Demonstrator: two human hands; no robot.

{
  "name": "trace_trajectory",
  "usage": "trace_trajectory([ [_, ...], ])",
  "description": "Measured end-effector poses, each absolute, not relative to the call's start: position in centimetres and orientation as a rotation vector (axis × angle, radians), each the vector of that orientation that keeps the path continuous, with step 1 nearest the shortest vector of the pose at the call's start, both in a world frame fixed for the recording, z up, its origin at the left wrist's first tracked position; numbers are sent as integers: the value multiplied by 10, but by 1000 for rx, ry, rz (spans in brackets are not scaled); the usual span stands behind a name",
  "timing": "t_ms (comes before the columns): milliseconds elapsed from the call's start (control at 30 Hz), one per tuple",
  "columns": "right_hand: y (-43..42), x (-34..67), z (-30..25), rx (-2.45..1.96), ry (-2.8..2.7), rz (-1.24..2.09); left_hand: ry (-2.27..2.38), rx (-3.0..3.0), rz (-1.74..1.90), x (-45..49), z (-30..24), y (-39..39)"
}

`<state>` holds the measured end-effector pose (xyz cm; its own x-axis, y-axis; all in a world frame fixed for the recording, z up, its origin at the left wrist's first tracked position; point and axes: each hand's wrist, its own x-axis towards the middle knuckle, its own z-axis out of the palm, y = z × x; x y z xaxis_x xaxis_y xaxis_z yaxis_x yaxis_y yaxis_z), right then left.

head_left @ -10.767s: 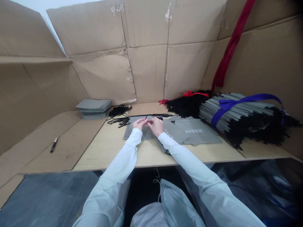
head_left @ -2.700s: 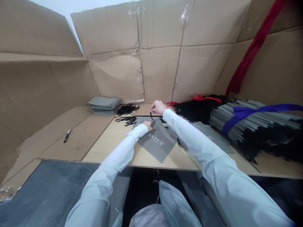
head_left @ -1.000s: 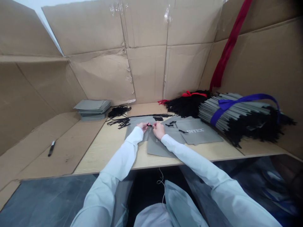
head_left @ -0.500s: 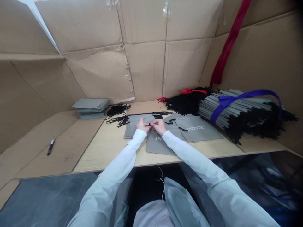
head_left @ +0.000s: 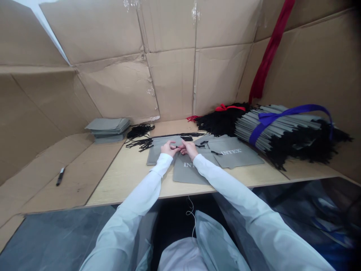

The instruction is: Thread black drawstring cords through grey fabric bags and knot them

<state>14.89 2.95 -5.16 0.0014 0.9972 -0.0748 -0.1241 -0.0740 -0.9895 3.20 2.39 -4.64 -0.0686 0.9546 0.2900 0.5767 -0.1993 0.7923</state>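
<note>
A grey cloth bag marked INTEX (head_left: 187,170) lies on the wooden table (head_left: 132,177) in front of me. My left hand (head_left: 168,148) and my right hand (head_left: 189,148) meet at the bag's top edge, fingers pinched together on a thin black drawstring (head_left: 178,147) there. Another flat grey bag (head_left: 158,150) lies under my left hand. Two more grey INTEX bags (head_left: 235,157) lie just to the right of my right hand.
A bundle of grey bags tied with a blue ribbon (head_left: 284,126) fills the right side, black cords with a red tie (head_left: 224,121) behind it. Loose black cords (head_left: 141,137) and a small stack of grey bags (head_left: 108,128) lie far left. A black marker (head_left: 60,175) rests on cardboard.
My right hand came back from the cords at the table's far side. Both hands have closed together at the bag's top edge, and the bag now lies straighter.
</note>
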Motion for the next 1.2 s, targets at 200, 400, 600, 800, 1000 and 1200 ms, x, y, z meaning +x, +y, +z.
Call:
trace_trajectory([
  [200,26,151,-46,-1084,-1104,1403,1403,1410,1201,27,-48,33],
  [400,37,157,-55,-1139,-1367,1075,1273,1209,1287,24,-50,40],
  [600,46,163,-58,-1004,-1757,796,1096,1242,1319,22,-53,45],
  [800,50,166,-56,-806,-1678,1122,1055,1184,1271,20,-56,48],
  [1000,51,166,-56,-846,-1510,1248,1044,1106,1267,25,-50,45],
  [1200,48,164,-53,-912,-1472,1185,1024,1047,1344,28,-50,42],
])
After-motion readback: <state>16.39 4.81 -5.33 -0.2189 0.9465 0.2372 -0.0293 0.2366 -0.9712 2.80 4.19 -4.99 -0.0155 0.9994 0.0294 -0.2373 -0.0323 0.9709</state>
